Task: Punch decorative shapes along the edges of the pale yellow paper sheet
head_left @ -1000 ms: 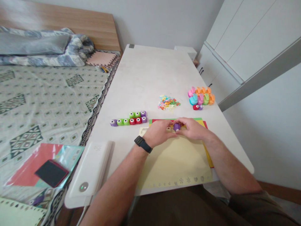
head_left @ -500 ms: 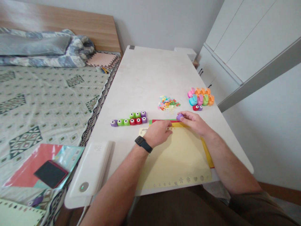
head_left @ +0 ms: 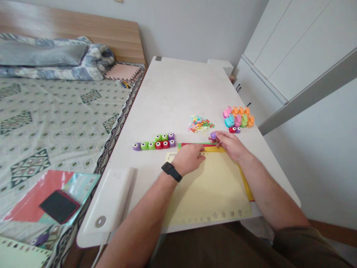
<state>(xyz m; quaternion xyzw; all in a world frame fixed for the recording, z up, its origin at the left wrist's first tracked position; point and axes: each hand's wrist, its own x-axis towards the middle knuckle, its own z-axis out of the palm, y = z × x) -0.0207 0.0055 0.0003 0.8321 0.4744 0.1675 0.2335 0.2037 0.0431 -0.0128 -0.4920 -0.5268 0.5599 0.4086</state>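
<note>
The right grip (head_left: 231,146) is closed on a small purple craft punch (head_left: 213,135), pinched in the fingertips just above the far edge of the paper. The left grip (head_left: 188,159) lies open and flat on a pale yellow sheet (head_left: 209,190) with small punched shapes along its near edge, and a black watch (head_left: 170,171) circles that wrist. Red and green paper (head_left: 195,144) shows beyond the sheet. Up left of the hands, on the worktop (head_left: 173,89), stand nine small punches (head_left: 158,142): three purple, four green, two red. Up right lie a pile of paper cut-outs (head_left: 200,124) and a cluster of larger pastel punches (head_left: 237,118), too packed to count exactly. At lower left are a white power bank (head_left: 108,197) and, on the bed (head_left: 55,111), a black pad (head_left: 59,206) on red paper (head_left: 28,203).
</note>
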